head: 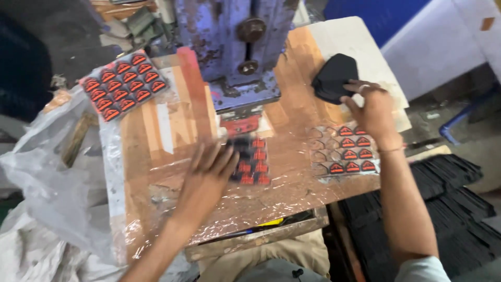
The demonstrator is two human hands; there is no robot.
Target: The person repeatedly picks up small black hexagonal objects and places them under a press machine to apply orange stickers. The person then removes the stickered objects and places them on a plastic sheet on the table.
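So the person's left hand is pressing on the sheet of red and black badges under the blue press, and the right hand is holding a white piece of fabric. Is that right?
Almost. The head view shows the piece of fabric in the right hand is black, not white. The rest holds: the left hand lies on the sheet of red and black badges below the blue press.

The patch sheets (125, 86) carry rows of red-orange shapes on black. The press (235, 42) is chipped blue-violet with rust-brown blotches, and the fabric piece (334, 77) is plain black over the tan, glossy table (292, 120).
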